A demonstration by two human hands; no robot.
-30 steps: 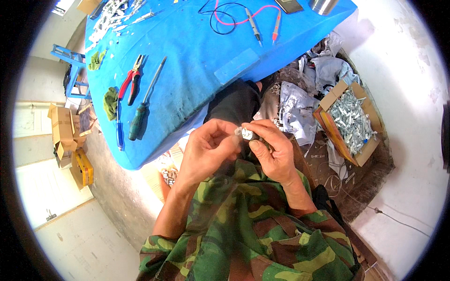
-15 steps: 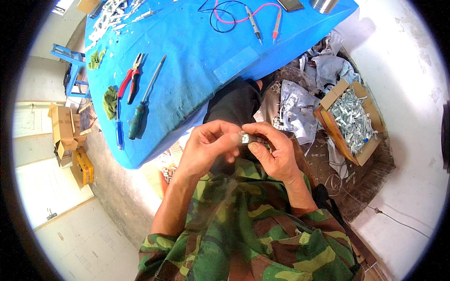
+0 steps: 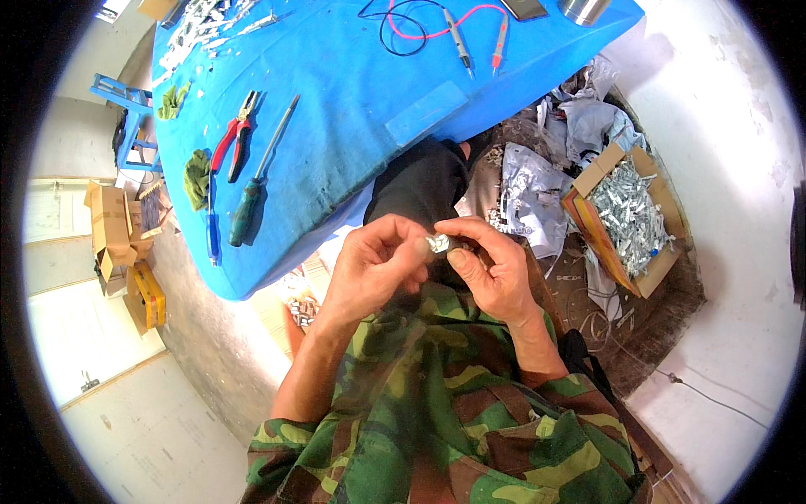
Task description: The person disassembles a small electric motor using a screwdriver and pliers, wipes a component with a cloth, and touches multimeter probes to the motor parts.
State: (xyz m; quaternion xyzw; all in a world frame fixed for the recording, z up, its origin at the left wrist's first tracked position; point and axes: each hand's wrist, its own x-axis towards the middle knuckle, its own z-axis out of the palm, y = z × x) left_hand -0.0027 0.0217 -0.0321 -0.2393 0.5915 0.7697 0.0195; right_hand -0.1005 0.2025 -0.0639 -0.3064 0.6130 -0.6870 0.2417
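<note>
Above my lap, a small shiny silvery metal piece (image 3: 438, 244) sits between both hands; its exact kind is too small to tell. My left hand (image 3: 382, 262) pinches its left side with thumb and curled fingers. On its right side, the thumb and forefinger of my right hand (image 3: 489, 267) close around it, partly hiding it. Up and left on the blue cloth-covered table (image 3: 336, 101) lie red-and-black pliers (image 3: 235, 139), a long screwdriver with a dark green handle (image 3: 246, 210) and a blue-handled screwdriver (image 3: 213, 239).
Several small metal parts (image 3: 201, 34) are heaped at the table's far left. Test probes with red and black leads (image 3: 457, 46) lie at the far edge. To my right stands a cardboard box (image 3: 579, 218) full of metal pieces, beside grey plastic bags (image 3: 533, 197). Green rags (image 3: 196, 181) lie leftward.
The silvery piece has turned slightly and shows a brighter, more uneven face. My left fingers have shifted a little against it; both hands stay in nearly the same place.
</note>
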